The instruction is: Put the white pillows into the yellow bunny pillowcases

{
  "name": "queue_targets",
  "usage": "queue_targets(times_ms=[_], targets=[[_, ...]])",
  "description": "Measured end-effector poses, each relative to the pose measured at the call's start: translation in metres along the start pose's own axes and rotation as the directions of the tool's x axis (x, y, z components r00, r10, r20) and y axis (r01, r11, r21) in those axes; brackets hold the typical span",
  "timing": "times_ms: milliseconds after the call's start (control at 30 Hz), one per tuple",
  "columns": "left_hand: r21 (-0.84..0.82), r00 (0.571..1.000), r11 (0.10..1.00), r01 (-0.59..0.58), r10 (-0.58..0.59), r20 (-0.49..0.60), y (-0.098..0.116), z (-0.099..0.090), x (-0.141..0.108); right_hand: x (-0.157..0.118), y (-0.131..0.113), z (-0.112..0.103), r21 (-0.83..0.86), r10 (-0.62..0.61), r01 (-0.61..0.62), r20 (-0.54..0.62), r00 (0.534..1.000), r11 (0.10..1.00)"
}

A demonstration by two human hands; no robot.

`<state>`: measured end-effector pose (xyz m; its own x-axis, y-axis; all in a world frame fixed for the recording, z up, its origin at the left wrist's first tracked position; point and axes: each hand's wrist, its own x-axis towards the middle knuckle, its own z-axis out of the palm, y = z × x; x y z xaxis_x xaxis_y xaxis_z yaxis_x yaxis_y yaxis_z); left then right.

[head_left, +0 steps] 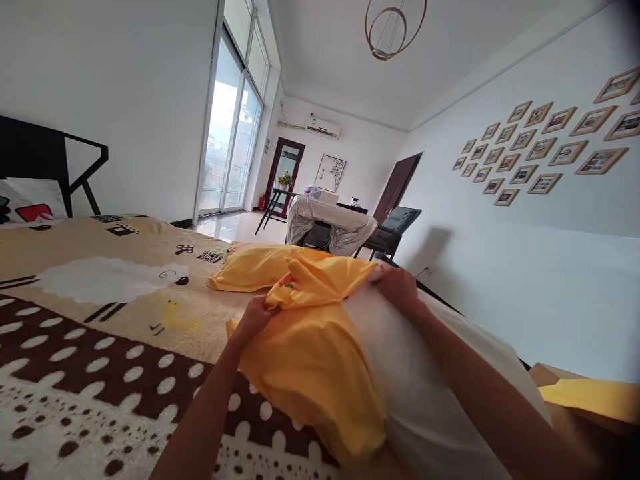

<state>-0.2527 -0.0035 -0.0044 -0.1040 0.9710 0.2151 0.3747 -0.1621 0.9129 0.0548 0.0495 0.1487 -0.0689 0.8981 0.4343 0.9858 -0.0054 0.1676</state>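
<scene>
Yellow cover (pixel 310 360) is what I have in front of me through the head camera, lying bunched on the bed and stretched between the two hands. My left hand (pixel 256 315) pinches a fold of it, fingers pressed together on the cloth, close beside a small red and green print. My right hand (pixel 397 287) is closed at the far corner, where the yellow cloth meets a white pillow (pixel 425 380); the fingertips there are partly hidden, so I cannot tell how much of the white they catch along with the yellow.

The pillow bulges up just to the right of the cover, under my right forearm. The cloth drapes against its left side, and I cannot make out whether any of the pillow sits inside. Just beyond my left hand rests a yellow pillow (pixel 250 265). Below it all spreads a blanket (pixel 120 320) with a sheep, a chick and a brown band of white spots. Off to the left I can see the black bed frame (pixel 35 150), and at the lower right a piece of yellow material (pixel 590 395).
</scene>
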Motion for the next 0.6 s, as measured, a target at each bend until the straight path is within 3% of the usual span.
queue_targets(times_ms=[67, 133, 233, 333, 400, 500, 600], targets=[[0.050, 0.994, 0.998, -0.048, 0.052, -0.096, 0.012, 0.011, 0.002, 0.003, 0.014, -0.032, -0.037, 0.094, -0.100, -0.124, 0.988, 0.994], [0.094, 0.987, 0.993, -0.064, 0.076, -0.139, 0.017, 0.017, 0.004, -0.002, 0.024, -0.059, -0.080, 0.109, -0.137, -0.284, 0.953, 0.987], [0.128, 0.990, 0.990, -0.060, 0.075, -0.121, 0.011, 0.008, 0.005, -0.023, 0.027, -0.080, -0.206, -0.141, 0.064, -0.384, 0.913, 0.976], [0.097, 0.999, 0.994, -0.044, 0.046, -0.018, -0.001, -0.012, 0.003, -0.048, 0.020, -0.078, -0.232, -0.462, 0.408, -0.283, 0.840, 0.883], [0.036, 0.996, 0.999, -0.031, 0.027, 0.085, -0.006, -0.024, -0.002, -0.060, 0.012, -0.071, -0.145, -0.586, 0.568, -0.234, 0.776, 0.810], [-0.072, 0.974, 0.997, -0.012, 0.027, 0.223, -0.003, -0.032, -0.012, -0.068, 0.004, -0.068, 0.055, -0.693, 0.703, -0.123, 0.710, 0.709], [-0.226, 0.966, 0.973, 0.038, 0.022, 0.257, 0.000, -0.032, -0.020, -0.066, 0.003, -0.082, 0.317, -0.760, 0.713, 0.040, 0.649, 0.626]])
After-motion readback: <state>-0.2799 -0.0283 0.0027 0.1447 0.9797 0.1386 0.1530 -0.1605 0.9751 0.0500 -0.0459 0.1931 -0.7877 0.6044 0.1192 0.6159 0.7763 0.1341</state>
